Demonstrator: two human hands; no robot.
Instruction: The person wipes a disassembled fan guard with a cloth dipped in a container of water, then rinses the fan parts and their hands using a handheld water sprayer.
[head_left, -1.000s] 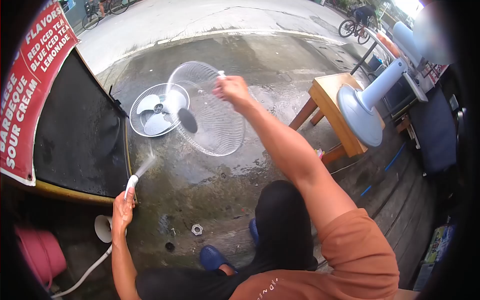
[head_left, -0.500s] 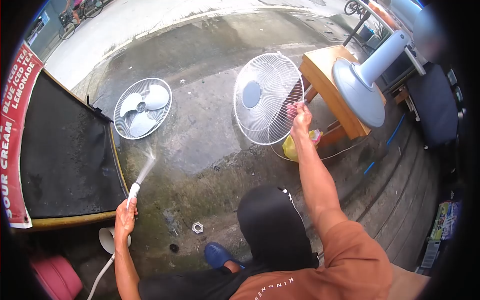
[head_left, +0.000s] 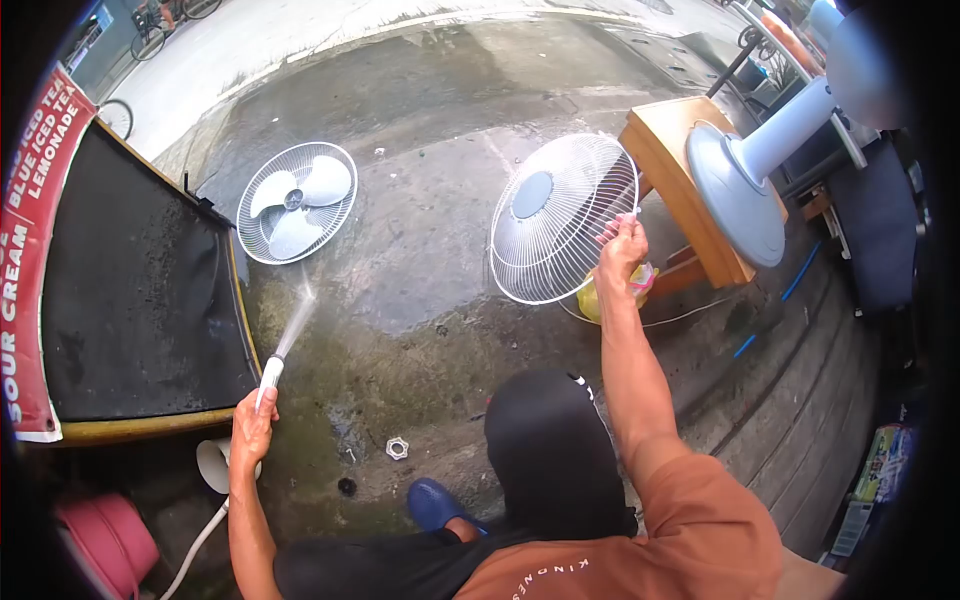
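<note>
My left hand (head_left: 254,424) is closed around a white spray nozzle (head_left: 270,376), and water jets from its tip toward the wet ground. My right hand (head_left: 622,250) grips the edge of a round wire fan grille (head_left: 565,220) with a grey centre disc. The grille is tilted above the concrete, left of the wooden stool. Over on the left, a second fan grille (head_left: 297,243) lies on the ground with a white three-bladed fan blade (head_left: 293,199) inside. A white hose (head_left: 198,545) runs down from behind my left hand.
A wooden stool (head_left: 668,190) bears a grey-blue fan stand (head_left: 735,200) at the right. Beneath it is a yellow bag (head_left: 590,302). A black board (head_left: 140,300) with a red banner (head_left: 50,220) stands left, above a pink tub (head_left: 110,540). A white ring nut (head_left: 397,448) lies near my foot.
My right hand has carried the wire grille from beside the blade to the right, near the stool, and turned it. The left hand still holds the spraying nozzle.
</note>
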